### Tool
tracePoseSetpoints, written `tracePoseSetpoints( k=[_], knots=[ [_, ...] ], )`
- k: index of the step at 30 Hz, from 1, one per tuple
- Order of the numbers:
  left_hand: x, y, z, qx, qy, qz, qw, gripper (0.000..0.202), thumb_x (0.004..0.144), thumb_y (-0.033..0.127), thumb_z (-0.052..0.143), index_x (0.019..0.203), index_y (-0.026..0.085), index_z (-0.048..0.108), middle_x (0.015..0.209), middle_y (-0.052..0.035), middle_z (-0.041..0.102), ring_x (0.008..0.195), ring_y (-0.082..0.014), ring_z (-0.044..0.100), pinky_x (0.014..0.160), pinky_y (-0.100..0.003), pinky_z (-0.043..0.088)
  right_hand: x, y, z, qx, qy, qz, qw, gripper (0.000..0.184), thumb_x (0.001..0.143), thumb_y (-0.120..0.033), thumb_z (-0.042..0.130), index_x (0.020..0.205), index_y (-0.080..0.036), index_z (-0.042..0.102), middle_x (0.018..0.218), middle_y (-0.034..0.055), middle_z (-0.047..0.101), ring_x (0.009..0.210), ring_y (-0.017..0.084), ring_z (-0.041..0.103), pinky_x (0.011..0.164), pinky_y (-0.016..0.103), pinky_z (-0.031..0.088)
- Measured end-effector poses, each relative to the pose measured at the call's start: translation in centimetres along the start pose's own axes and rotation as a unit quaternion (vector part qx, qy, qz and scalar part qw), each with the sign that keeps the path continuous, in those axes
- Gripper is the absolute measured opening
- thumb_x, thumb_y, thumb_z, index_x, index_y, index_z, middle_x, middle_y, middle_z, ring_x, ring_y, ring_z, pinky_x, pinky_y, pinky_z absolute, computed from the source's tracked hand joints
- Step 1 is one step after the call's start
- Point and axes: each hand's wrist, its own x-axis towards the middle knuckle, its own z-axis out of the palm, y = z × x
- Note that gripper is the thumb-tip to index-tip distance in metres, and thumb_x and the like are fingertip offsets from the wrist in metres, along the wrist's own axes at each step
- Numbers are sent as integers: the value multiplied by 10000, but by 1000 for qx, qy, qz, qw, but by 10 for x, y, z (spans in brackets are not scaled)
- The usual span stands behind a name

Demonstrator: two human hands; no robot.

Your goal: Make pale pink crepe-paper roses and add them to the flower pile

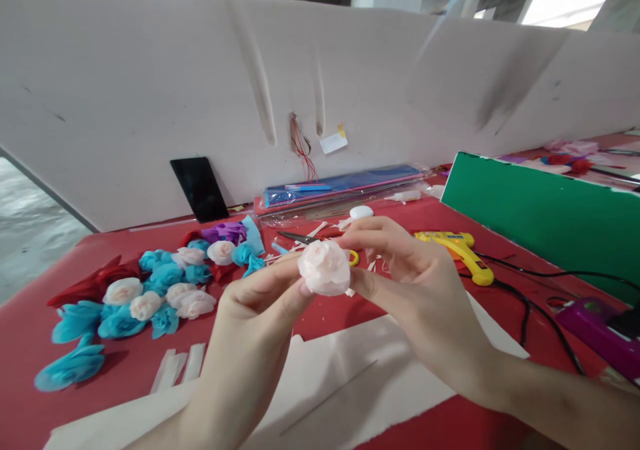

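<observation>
A pale pink paper flower [325, 267] is held up in front of me, its layered petals facing the camera. My left hand [260, 323] pinches it from the left, thumb and forefinger at its edge. From the right, my right hand [405, 283] grips its other side between thumb and fingers. Below lies a white paper sheet [345, 397] with a thin dark line across it. Partly hidden behind the flower are scissors [298, 237] with a yellow handle, among paper scraps.
Blue and pale paper flowers [163, 278] cluster at the left. A yellow glue gun [457, 250] with a black cord [530, 303], a purple power strip [595, 330] and a green board [540, 217] are at the right. A black tablet [200, 189] leans on the white partition [150, 90].
</observation>
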Motion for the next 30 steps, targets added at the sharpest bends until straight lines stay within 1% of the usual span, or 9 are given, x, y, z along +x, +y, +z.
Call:
tracePoseSetpoints(
  k=[4,7,11,16,20,22,26,28,30],
  knots=[
    [-1,1,0,5,-5,-6,1000,132,753,372,764,872,327,798,910,30,794,940,-199,688,890,-261,526,0,-2,1,12,2,1,1000,135,716,-131,740,717,-266,725,818,-37,675,870,137,605,784,275,484],
    [-1,1,0,5,1,0,1000,152,732,404,774,857,321,801,879,31,794,891,-190,694,860,-250,537,-1,-4,2,-4,5,25,1000,127,704,-129,753,705,-254,726,752,-48,677,780,125,590,748,265,473],
    [-2,2,-1,18,17,-9,1000,152,738,389,773,859,302,802,856,22,791,859,-179,688,830,-233,542,-3,-4,2,-34,20,38,999,119,687,-129,767,691,-244,735,693,-54,667,700,111,564,708,255,462],
    [-3,1,-1,29,10,-15,999,162,780,403,735,910,323,790,940,26,784,952,-191,670,921,-266,510,-3,-2,1,-38,23,25,999,88,706,-147,747,696,-232,725,696,-46,663,712,115,568,679,249,454],
    [-3,-2,-3,28,-5,-14,1000,172,769,395,744,920,322,784,971,16,779,999,-217,668,910,-284,525,-1,-2,1,-41,19,33,998,37,724,-185,727,712,-219,715,710,-26,665,707,132,583,662,273,455],
    [-2,-4,-4,33,-9,-22,999,173,774,360,744,938,319,777,992,13,775,1011,-223,668,893,-281,533,1,-3,0,-43,13,45,998,18,729,-215,726,715,-216,714,720,-14,669,715,146,588,671,292,459],
    [1,-2,-3,44,-7,-24,999,195,767,297,754,963,299,756,1037,7,757,1020,-216,666,874,-264,532,4,-3,-2,-30,-1,85,996,48,716,-260,743,734,-220,724,739,-6,680,727,155,578,697,311,457],
    [2,0,0,38,-10,-13,999,213,762,290,758,975,291,737,1055,8,743,1046,-214,655,884,-262,525,7,-4,-3,-1,-7,109,994,67,697,-273,759,730,-223,728,748,-4,690,746,159,587,717,313,460],
    [3,3,2,39,-17,-4,999,224,770,287,749,992,280,716,1062,2,733,1086,-218,636,908,-267,511,10,-5,-5,40,-29,139,989,61,684,-259,769,720,-229,731,760,-6,702,783,161,607,741,304,463]
  ],
)
